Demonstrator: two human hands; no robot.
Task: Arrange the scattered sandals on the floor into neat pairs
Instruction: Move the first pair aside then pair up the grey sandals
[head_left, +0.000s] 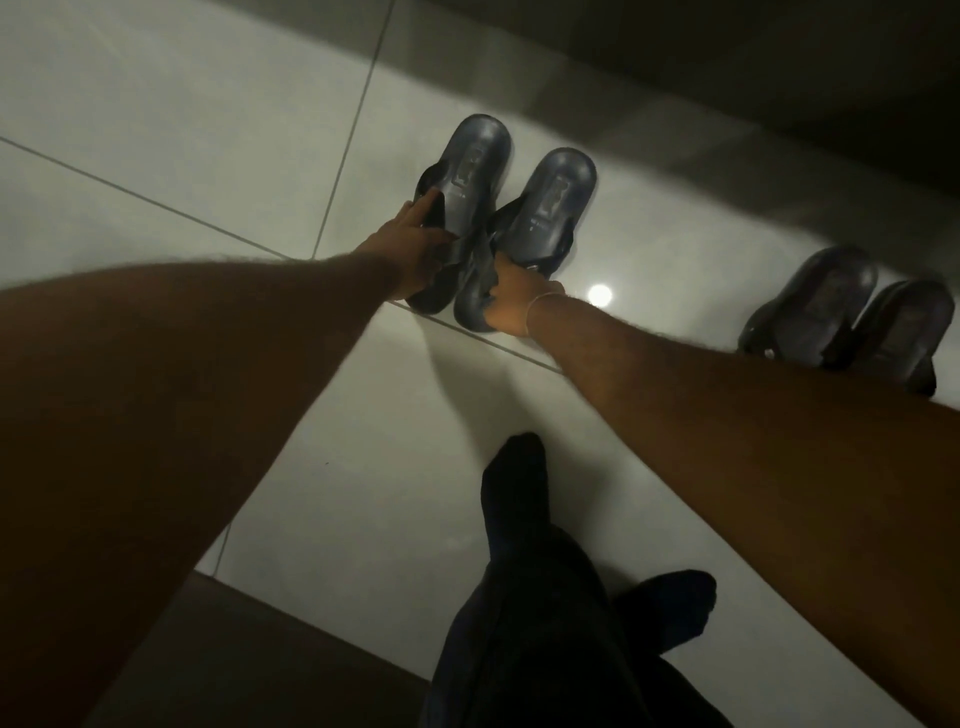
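Observation:
Two dark grey sandals lie side by side on the pale tiled floor, heels pointing away from me. My left hand (415, 249) grips the strap of the left sandal (475, 171). The strap and toe end of the right sandal (550, 208) are held by my right hand (514, 306), which wears a thin bracelet at the wrist. Both sandals touch along their inner sides. A second pair of dark sandals (841, 327) sits together at the right, partly hidden by my right forearm.
A dark wall base (727, 78) runs along the far side behind the sandals. My feet in dark socks (519, 493) and dark trousers stand near the bottom middle. A dark mat or step (249, 649) lies at the lower left. A light reflection (600, 295) shines on the tile.

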